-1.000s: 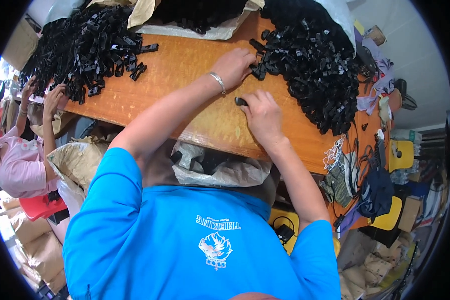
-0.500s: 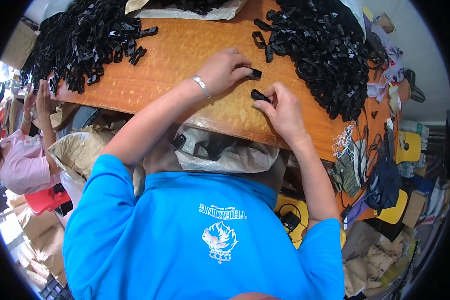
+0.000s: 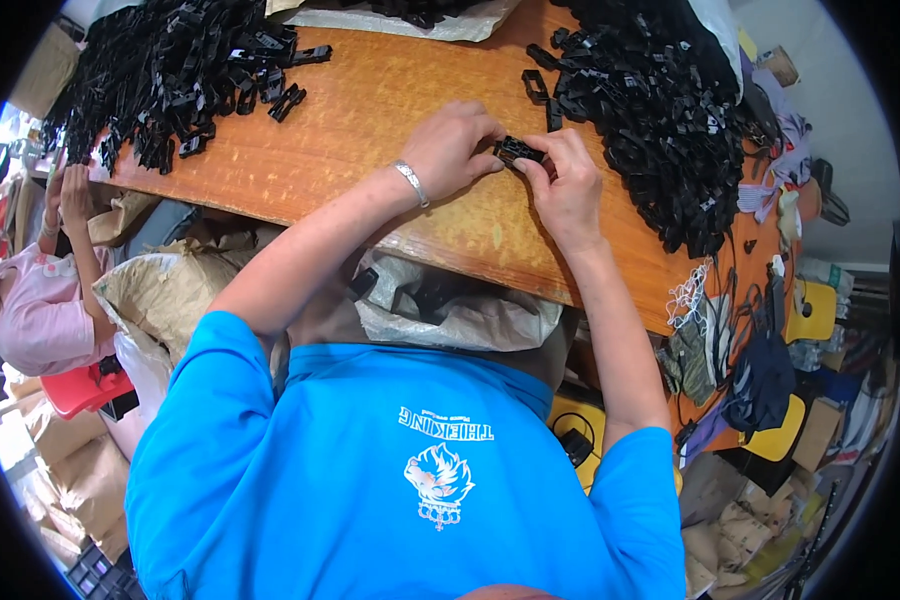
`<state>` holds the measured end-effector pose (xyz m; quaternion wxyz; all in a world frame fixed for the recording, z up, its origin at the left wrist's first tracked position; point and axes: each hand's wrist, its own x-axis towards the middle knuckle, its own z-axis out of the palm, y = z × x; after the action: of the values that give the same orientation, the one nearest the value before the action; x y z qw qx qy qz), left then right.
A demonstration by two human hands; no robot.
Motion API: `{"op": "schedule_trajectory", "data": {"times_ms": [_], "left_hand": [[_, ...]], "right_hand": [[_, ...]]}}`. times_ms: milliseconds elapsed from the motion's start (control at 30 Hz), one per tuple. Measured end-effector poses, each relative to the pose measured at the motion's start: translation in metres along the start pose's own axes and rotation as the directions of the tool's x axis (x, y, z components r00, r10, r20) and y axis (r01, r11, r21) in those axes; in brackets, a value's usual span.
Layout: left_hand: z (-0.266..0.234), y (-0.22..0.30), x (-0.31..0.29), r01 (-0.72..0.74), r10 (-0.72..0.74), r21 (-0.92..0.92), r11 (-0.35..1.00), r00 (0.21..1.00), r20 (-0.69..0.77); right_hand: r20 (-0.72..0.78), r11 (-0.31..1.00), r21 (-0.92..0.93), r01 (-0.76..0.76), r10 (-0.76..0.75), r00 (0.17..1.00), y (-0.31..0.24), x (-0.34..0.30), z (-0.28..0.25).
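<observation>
Over the middle of the wooden table (image 3: 390,100), my left hand (image 3: 457,150) and my right hand (image 3: 568,185) come together at a small black plastic part (image 3: 518,150). Fingers of both hands pinch it from either side. It looks like two pieces brought against each other, though my fingertips hide the join. A silver bracelet (image 3: 410,180) circles my left wrist. To the right of my hands lies a large heap of black plastic parts (image 3: 660,130); another heap of black parts (image 3: 190,80) spreads over the table's left side.
An open pale sack (image 3: 450,310) lies against my lap below the table edge. Another sack holding black parts (image 3: 410,22) is at the far side. Cords and cloths (image 3: 710,330) lie at the right end. A person in pink (image 3: 55,310) works at the left.
The two black pieces, held apart in separate hands before, now meet between my fingers. My right hand has moved up and slightly left to join the left.
</observation>
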<state>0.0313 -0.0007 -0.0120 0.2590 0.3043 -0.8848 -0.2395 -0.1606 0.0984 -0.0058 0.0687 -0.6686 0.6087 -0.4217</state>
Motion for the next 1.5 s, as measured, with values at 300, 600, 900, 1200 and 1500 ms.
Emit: {"op": "schedule_trajectory", "data": {"times_ms": [300,600,900,1200,1500], "left_hand": [[0.0,0.004,0.001,0.0,-0.001,0.022,1.0,0.999,0.042],[-0.001,0.004,0.004,0.019,-0.021,0.024,1.0,0.998,0.061],[-0.001,0.002,0.002,-0.037,0.035,0.031,0.999,0.999,0.036],[-0.019,0.004,-0.042,-0.015,0.016,-0.148,0.989,1.0,0.003],[-0.042,0.038,-0.218,0.249,-0.241,0.174,0.953,0.968,-0.069]], "right_hand": [[-0.031,0.999,-0.005,0.044,-0.044,0.999,-0.009,-0.009,-0.002],[0.023,0.993,-0.114,-0.021,0.024,0.999,-0.014,-0.004,0.001],[0.062,0.878,-0.415,0.236,-0.232,0.971,-0.018,-0.027,0.005],[0.119,0.953,-0.243,0.182,-0.157,0.98,-0.025,-0.035,0.004],[0.298,0.987,0.037,0.158,-0.161,0.941,-0.076,-0.152,0.029]]}}
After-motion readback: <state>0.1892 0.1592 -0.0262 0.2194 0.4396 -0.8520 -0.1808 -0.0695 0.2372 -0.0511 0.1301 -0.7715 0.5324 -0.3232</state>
